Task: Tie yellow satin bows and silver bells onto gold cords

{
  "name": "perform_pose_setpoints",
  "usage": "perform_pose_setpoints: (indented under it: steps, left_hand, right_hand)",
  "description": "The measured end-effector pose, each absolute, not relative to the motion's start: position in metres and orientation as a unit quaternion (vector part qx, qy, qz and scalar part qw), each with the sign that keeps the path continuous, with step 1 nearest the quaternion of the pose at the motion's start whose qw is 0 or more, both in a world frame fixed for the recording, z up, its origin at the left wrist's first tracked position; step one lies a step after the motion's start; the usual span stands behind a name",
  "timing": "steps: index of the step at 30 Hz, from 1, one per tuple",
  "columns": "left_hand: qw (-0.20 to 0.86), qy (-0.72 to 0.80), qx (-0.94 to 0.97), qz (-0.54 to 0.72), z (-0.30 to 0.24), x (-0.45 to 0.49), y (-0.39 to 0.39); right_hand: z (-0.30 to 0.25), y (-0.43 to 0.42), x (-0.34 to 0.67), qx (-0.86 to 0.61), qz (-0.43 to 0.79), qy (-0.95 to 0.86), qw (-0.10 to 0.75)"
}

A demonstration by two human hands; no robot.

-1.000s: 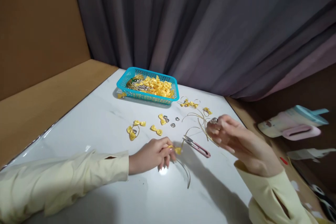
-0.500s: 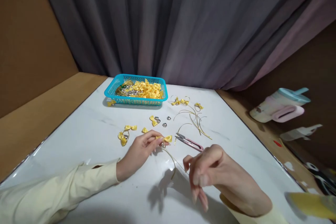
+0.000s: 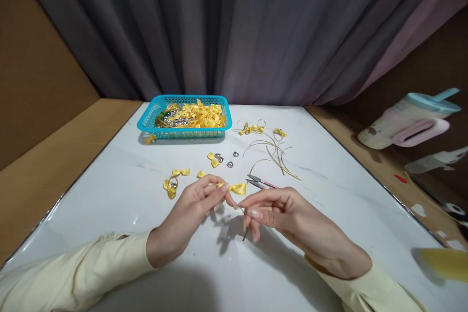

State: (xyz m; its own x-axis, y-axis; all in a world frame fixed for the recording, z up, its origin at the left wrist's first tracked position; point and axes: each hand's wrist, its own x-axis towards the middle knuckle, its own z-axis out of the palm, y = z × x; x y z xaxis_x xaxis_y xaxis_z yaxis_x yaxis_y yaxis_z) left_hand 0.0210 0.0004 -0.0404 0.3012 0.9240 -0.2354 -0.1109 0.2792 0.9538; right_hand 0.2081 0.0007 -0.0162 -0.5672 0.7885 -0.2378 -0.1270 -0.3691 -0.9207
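Note:
My left hand (image 3: 190,212) pinches a small yellow ribbon bow (image 3: 238,188) above the white table (image 3: 120,180). My right hand (image 3: 292,217) meets it from the right, its fingertips pinched on a thin gold cord (image 3: 245,231) that hangs down below the bow. Pink-handled thread snips (image 3: 262,183) lie just behind both hands. Loose yellow bows (image 3: 174,181) and small silver heart beads (image 3: 229,164) are scattered further back.
A turquoise basket (image 3: 153,118) of yellow bows and silver beads stands at the table's back. Gold cord pieces and finished bow loops (image 3: 272,148) lie to its right. A pink and teal container (image 3: 409,119) sits on the wooden ledge at right. Grey curtain hangs behind.
My right hand has come up and left from near the table's front to meet the left hand at the bow. The left hand has lifted the bow slightly. The camera has tilted down.

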Motion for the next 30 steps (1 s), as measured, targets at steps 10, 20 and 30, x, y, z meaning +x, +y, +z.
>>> perform_pose_setpoints:
  steps: [10, 20, 30]
  left_hand:
    - [0.676, 0.447, 0.437, 0.391, -0.034, 0.023, -0.001]
    - [0.611, 0.477, 0.49, 0.399, -0.037, 0.022, -0.002]
    - [0.581, 0.481, 0.526, 0.394, -0.035, 0.021, -0.002]
  right_hand:
    - [-0.029, -0.015, 0.2, -0.389, 0.257, -0.777, 0.422]
    - [-0.034, -0.021, 0.194, -0.413, 0.159, -0.814, 0.375]
    - [-0.028, -0.026, 0.19, -0.438, 0.194, -0.792, 0.378]
